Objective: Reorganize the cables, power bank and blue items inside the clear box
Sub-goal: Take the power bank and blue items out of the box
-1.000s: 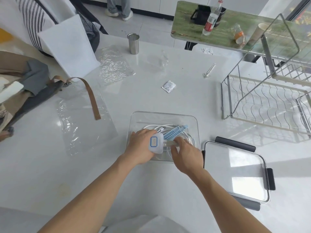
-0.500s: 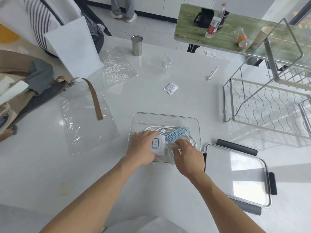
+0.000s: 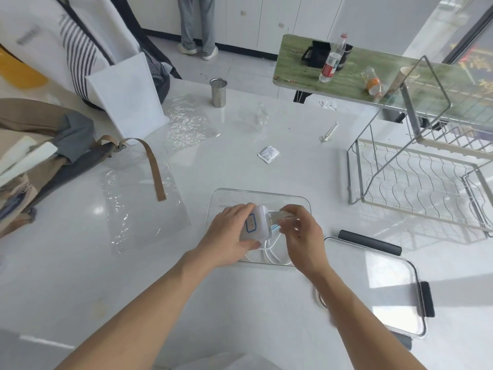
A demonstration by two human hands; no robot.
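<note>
In the head view, both hands work over the clear box (image 3: 260,194), which sits open on the white worktop (image 3: 293,161) just in front of the person. The left hand (image 3: 229,236) has its grip curled round the white power bank (image 3: 254,222), fingers on the far side and thumb underneath, holding it tilted on edge above the box with its blue-outlined panel turned toward the camera. The right hand (image 3: 301,233) meets it from the other side, its grip pinched on a blurred bundle of blue items (image 3: 274,222) that touches the power bank. White cables (image 3: 269,253) loop below the two hands on the bottom of the box, near its front wall. Just to the right of the box lies its lid (image 3: 386,287), flat on the worktop with dark clips on its edges. Beyond the lid stands a wire rack (image 3: 416,180). Farther back on the worktop are a small white sachet (image 3: 268,154) and a metal cup (image 3: 218,92), well apart from the box. A sheet of clear plastic (image 3: 138,204) lies to the left, with a brown strap (image 3: 152,166) draped across it.
</note>
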